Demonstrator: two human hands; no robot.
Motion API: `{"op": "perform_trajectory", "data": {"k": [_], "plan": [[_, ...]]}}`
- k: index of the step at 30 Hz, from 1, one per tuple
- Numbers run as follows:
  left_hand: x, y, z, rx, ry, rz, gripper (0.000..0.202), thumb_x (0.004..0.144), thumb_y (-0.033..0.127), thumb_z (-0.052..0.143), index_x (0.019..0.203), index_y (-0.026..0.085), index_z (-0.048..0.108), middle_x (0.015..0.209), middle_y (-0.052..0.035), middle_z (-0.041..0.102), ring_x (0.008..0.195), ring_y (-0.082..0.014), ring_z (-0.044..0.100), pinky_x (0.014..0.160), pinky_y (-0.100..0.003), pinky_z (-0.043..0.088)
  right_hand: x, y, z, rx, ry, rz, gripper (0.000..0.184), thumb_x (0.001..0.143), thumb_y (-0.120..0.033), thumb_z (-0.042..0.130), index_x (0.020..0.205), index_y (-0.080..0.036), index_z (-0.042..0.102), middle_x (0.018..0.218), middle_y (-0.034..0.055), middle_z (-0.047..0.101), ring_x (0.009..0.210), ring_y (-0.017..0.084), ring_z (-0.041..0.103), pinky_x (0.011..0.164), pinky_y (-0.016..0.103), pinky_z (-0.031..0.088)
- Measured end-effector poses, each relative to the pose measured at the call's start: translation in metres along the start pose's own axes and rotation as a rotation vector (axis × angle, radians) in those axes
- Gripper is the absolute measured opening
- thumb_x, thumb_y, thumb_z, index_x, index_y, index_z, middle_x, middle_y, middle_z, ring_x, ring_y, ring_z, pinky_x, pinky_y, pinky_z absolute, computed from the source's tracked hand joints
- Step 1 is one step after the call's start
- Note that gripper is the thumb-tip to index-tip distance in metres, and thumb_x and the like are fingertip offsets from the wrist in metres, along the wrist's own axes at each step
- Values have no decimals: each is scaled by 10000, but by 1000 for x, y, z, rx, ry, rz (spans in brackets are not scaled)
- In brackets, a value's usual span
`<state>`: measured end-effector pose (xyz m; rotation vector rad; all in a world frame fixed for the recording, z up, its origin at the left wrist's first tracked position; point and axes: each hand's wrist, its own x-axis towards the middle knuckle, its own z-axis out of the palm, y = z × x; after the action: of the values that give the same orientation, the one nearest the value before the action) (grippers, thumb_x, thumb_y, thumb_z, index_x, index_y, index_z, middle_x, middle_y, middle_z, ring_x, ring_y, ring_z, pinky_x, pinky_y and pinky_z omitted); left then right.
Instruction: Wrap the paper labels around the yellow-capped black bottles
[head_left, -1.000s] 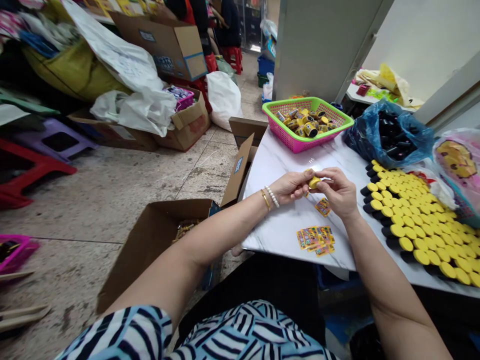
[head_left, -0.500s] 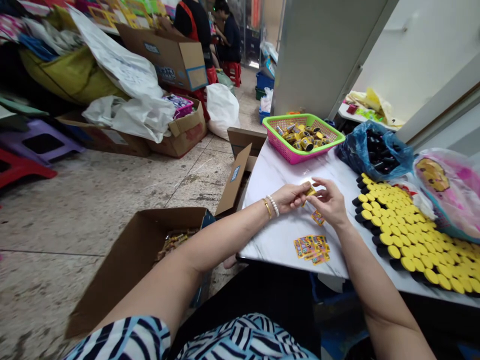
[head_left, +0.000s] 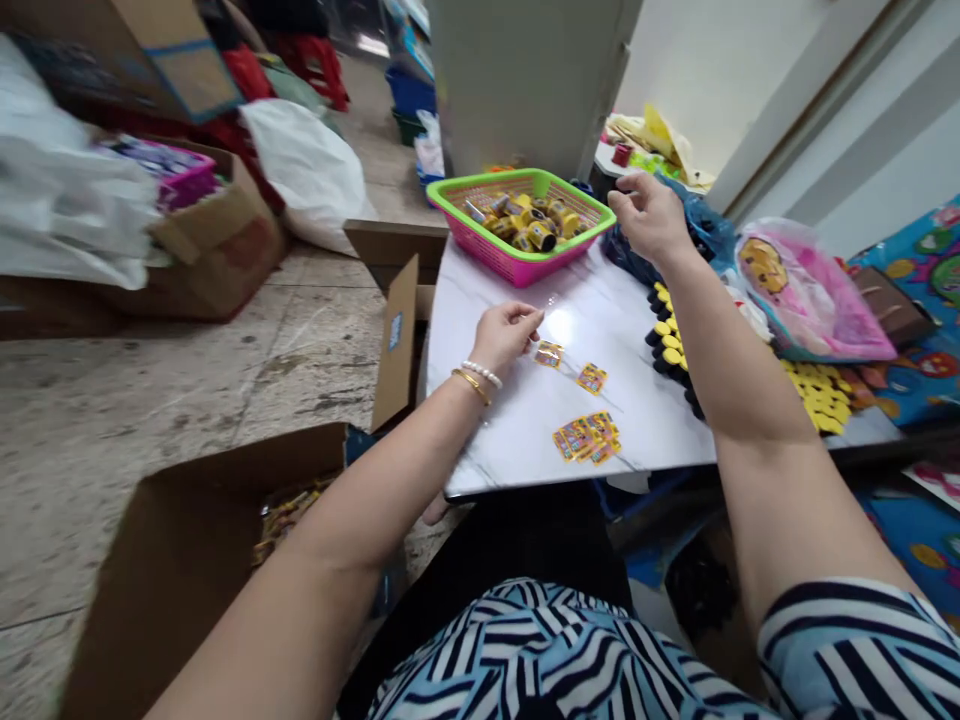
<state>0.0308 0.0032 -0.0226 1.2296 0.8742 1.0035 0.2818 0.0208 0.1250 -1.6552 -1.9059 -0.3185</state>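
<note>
My left hand [head_left: 512,335], with bracelets at its wrist, is closed in a pinch over the table. From its fingertips hangs a small clear bag with a yellow printed card [head_left: 550,354]. My right hand [head_left: 651,218] is raised beside the basket's right rim, in front of a blue plastic bag [head_left: 709,232]. Its fingers are curled but apart, and nothing shows between them. Another yellow card [head_left: 592,378] lies on the white marbled table [head_left: 510,440], and an overlapping pile of such cards [head_left: 587,437] is closer to me.
A pink and green basket [head_left: 510,262] holds small yellow-and-black containers. Rows of yellow-topped black bottles [head_left: 819,395] stand on the right, partly behind my arm, near a pink bag [head_left: 817,300]. An open cardboard box [head_left: 172,540] is on the floor at left.
My right hand has left the yellow item both hands held and moved up beside the basket. My left hand keeps its pinch. The view has swung right, and another card shows on the table.
</note>
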Motion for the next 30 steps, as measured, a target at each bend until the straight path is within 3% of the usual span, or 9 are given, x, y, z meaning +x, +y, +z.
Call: {"op": "perform_trajectory", "data": {"k": [5, 8, 10, 13, 15, 18, 21, 26, 30], "plan": [[7, -7, -5, 166, 42, 146, 230, 838, 396, 698, 818, 167, 712, 627, 2, 653, 502, -101, 530, 529, -227, 407, -87, 5, -42, -204, -186, 166, 286, 927, -383, 619, 933, -172, 813, 889, 67, 809, 861, 227, 735, 863, 358, 542], [1, -2, -2, 361, 106, 295, 183, 863, 355, 666, 835, 185, 728, 764, -33, 722, 686, -148, 624, 683, -267, 485, -127, -6, -41, -147, -153, 252, 226, 885, -377, 663, 862, -217, 820, 786, 36, 799, 735, 212, 720, 770, 335, 541], [-2, 6, 3, 504, 83, 413, 154, 877, 328, 659, 836, 197, 730, 840, -47, 743, 792, -175, 650, 796, -301, 507, -131, -19, -28, -22, -74, 242, 218, 887, -385, 667, 885, -229, 819, 826, 29, 809, 721, 202, 720, 776, 332, 554], [5, 25, 8, 672, 61, 590, 159, 917, 325, 641, 884, 198, 731, 917, -77, 750, 936, -221, 666, 956, -359, 491, -106, -39, 2, 92, -61, 141, 209, 901, -387, 667, 948, -243, 811, 938, 34, 822, 822, 212, 745, 858, 344, 569], [21, 42, 7, 762, 149, 662, 214, 933, 354, 639, 1031, 185, 725, 1041, -107, 749, 1053, -253, 654, 1047, -394, 449, -75, -44, 23, 70, -70, 99, 225, 900, -385, 675, 1011, -234, 800, 1020, 55, 819, 946, 239, 750, 939, 365, 558], [58, 68, 6, 896, 312, 634, 505, 886, 462, 699, 1281, 152, 638, 1253, -166, 695, 1203, -316, 601, 1104, -438, 402, -19, -33, 52, 3, -60, 170, 341, 885, -377, 686, 1170, -201, 750, 1154, 97, 793, 1097, 273, 727, 1028, 395, 530], [94, 82, 9, 1021, 303, 563, 720, 810, 558, 750, 1355, 118, 584, 1292, -217, 665, 1242, -378, 577, 1093, -474, 395, 34, -14, 77, -78, -116, 288, 555, 860, -388, 705, 1366, -171, 632, 1316, 145, 728, 1218, 293, 681, 1062, 406, 516], [133, 87, 9, 1100, 131, 510, 522, 823, 371, 715, 1277, 129, 621, 1189, -193, 710, 1143, -360, 636, 1020, -454, 440, 82, 8, 109, -162, -302, 351, 535, 798, -334, 741, 1309, -188, 678, 1263, 145, 751, 1182, 306, 699, 1029, 401, 535], [160, 96, -19, 1061, 242, 583, 544, 822, 312, 713, 1331, 161, 590, 1285, -172, 677, 1225, -333, 596, 1065, -443, 425, 96, 25, 124, -218, -316, 369, 413, 800, -284, 722, 1209, -226, 740, 1210, 138, 770, 1150, 314, 710, 999, 423, 547]]}}
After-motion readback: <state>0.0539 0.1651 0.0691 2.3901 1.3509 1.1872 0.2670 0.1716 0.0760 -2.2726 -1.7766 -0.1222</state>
